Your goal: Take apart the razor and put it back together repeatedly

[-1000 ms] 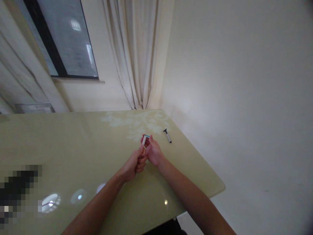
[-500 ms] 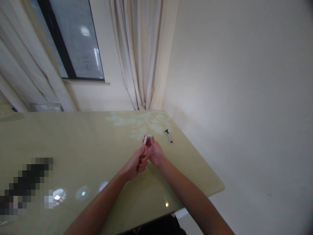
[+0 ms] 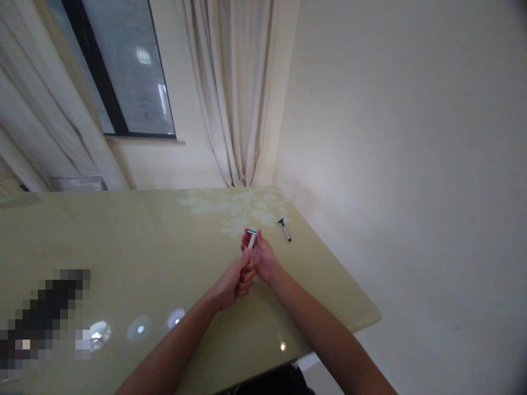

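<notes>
My left hand is wrapped round the white handle of a razor, which points up and away from me. A razor head with a teal strip lies across the top of this handle, so the two form a T. My right hand has its thumb and fingers at the two ends of the head. Whether the head is locked onto the handle I cannot tell. To the right of my hands, a second razor with a grey handle and dark head lies on the table.
A pale wall stands along the table's right side. Behind the table hang curtains beside a dark-framed window. A dark, pixelated patch covers something at the left.
The white handle's tip has shifted right and now meets the middle of the razor head. The head has turned more towards me. The second razor has stayed put.
</notes>
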